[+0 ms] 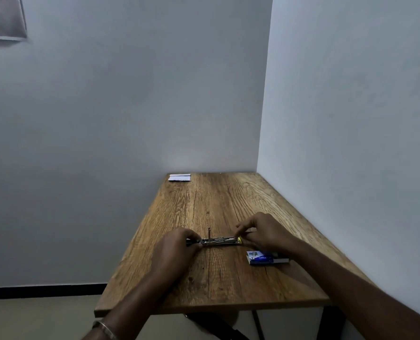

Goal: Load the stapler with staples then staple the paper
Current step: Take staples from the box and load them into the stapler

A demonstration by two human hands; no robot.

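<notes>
A small metal stapler (220,241) lies opened out flat on the wooden table (211,200), its staple channel facing up and a thin metal part sticking upright near its middle. My left hand (177,249) grips the stapler's dark left end. My right hand (260,231) pinches at the right end of the channel, where a small yellow piece shows. Whether staples lie between the fingers is too small to tell. A blue staple box (265,258) lies open on the table just under my right wrist. White paper (179,177) lies at the table's far left corner.
The table stands in a corner, with a wall behind it and another along its right side. Its left edge drops to the floor. A grey cloth (4,18) hangs on the wall at top left.
</notes>
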